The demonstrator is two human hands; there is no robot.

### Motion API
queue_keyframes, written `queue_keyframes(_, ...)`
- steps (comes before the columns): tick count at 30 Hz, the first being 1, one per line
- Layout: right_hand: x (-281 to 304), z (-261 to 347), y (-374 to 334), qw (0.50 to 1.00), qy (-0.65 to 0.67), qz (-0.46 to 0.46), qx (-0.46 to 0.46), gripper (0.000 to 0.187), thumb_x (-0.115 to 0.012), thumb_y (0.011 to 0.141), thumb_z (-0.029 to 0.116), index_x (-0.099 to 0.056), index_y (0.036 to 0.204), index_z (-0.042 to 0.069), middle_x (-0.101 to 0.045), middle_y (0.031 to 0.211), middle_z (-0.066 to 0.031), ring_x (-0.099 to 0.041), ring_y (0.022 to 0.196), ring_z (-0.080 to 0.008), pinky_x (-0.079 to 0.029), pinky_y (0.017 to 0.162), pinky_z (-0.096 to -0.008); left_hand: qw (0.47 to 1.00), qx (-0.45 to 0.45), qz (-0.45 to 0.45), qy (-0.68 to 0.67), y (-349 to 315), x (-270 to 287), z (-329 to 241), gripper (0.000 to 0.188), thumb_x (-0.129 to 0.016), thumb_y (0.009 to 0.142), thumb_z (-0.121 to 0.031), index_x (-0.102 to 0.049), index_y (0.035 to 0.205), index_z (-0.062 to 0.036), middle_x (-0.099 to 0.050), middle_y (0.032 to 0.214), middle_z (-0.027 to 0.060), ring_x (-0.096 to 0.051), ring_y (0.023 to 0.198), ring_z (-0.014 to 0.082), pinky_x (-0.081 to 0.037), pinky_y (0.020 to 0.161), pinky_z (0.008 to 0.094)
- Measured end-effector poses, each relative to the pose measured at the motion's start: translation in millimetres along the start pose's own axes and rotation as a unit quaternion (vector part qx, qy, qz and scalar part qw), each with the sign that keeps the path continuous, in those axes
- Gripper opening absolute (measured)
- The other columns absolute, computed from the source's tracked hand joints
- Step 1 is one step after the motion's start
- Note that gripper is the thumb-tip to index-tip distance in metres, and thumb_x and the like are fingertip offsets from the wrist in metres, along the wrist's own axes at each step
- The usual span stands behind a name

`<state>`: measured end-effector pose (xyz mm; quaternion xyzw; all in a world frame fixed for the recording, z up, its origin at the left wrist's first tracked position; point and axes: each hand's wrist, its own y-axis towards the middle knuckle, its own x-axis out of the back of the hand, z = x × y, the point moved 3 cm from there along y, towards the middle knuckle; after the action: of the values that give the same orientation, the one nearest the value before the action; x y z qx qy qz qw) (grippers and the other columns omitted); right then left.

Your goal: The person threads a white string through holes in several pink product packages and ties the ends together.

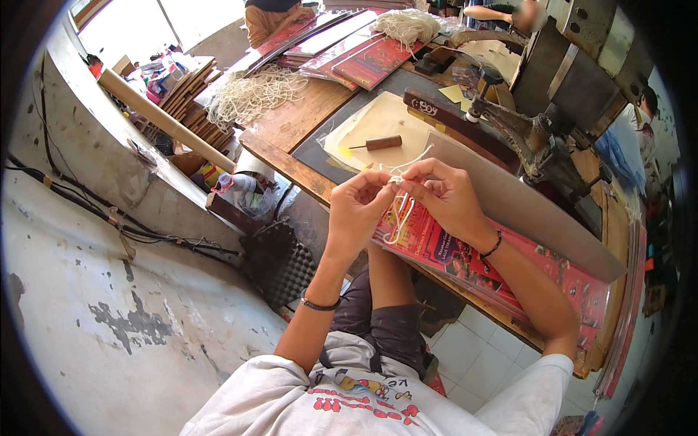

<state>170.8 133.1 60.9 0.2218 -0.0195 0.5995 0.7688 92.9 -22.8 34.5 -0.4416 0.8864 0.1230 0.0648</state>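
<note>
Both my hands meet over the near edge of the workbench, fingertips pinched on a thin white string [399, 227]. My left hand [358, 207] grips it from the left with thumb and forefinger. Close beside it, my right hand [449, 200] pinches the same string. A loop of it hangs below my fingers and a loose end sticks up above them; a small knot or tangle seems to sit between the fingertips. Under my hands lies a red printed sheet or board [472, 254]. An awl with a wooden handle [383, 143] rests just beyond, on cream paper [342, 134].
A dark metal bench machine [520, 134] stands at the right, beside a grey board [538, 218]. Piles of white string [254, 94] and stacked red printed boards [382, 62] cover the far bench. A peeling wall [123, 291] with cables runs along the left. Another person [265, 25] is at the far end.
</note>
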Motion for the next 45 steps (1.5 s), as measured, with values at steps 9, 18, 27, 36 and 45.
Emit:
queue_keyframes(9,-0.1,7.6,-0.6,0.993,-0.045,0.003,0.107,0.021,-0.078,0.089,0.014,-0.075,0.107,0.005,-0.074,0.100,-0.0062,-0.066,0.080,-0.0066,-0.052,0.065,-0.0227,1.000,-0.014,0.026,0.000,0.1,4.6,-4.6,0.014,-0.071,0.094,-0.008,-0.068,0.102,0.0035,-0.072,0.092,0.0038,-0.065,0.084,0.0052,-0.052,0.073,0.0192)
queue_keyframes(18,0.3,4.2,-2.1,0.992,-0.039,-0.002,0.121,0.011,-0.077,0.089,0.008,-0.075,0.098,0.002,-0.074,0.099,-0.0067,-0.063,0.079,-0.0049,-0.050,0.063,-0.0213,0.999,-0.033,0.039,0.009,-0.8,3.3,-10.0,0.022,-0.069,0.094,-0.002,-0.069,0.114,0.0065,-0.073,0.102,0.0092,-0.068,0.092,0.0095,-0.055,0.081,0.0227)
queue_keyframes(27,-2.0,5.2,1.8,0.999,-0.048,0.019,0.008,0.014,-0.073,0.094,0.010,-0.069,0.099,-0.002,-0.069,0.091,-0.0012,-0.056,0.076,-0.0002,-0.048,0.061,-0.0190,0.974,-0.157,0.008,0.165,6.4,13.6,-2.4,0.016,-0.075,0.088,-0.005,-0.076,0.103,-0.0002,-0.072,0.088,0.0049,-0.059,0.076,0.0074,-0.050,0.070,0.0244)
queue_keyframes(36,0.7,0.2,-1.9,1.000,0.006,0.008,0.010,0.014,-0.068,0.092,0.011,-0.065,0.098,-0.002,-0.067,0.079,-0.0035,-0.057,0.065,-0.0038,-0.048,0.056,-0.0242,0.891,-0.326,-0.056,0.312,-9.9,-9.7,-22.6,0.020,-0.076,0.080,0.004,-0.072,0.099,-0.0003,-0.071,0.090,0.0072,-0.057,0.073,0.0097,-0.048,0.068,0.0232)
queue_keyframes(45,-2.2,-3.3,-3.6,0.998,-0.022,-0.016,0.064,0.017,-0.064,0.095,0.013,-0.057,0.101,-0.001,-0.065,0.077,-0.0105,-0.062,0.063,-0.0120,-0.048,0.056,-0.0297,0.918,-0.282,-0.049,0.276,-9.2,-13.1,-15.0,0.020,-0.077,0.080,0.002,-0.071,0.098,-0.0013,-0.071,0.094,0.0074,-0.059,0.074,0.0124,-0.050,0.065,0.0261)
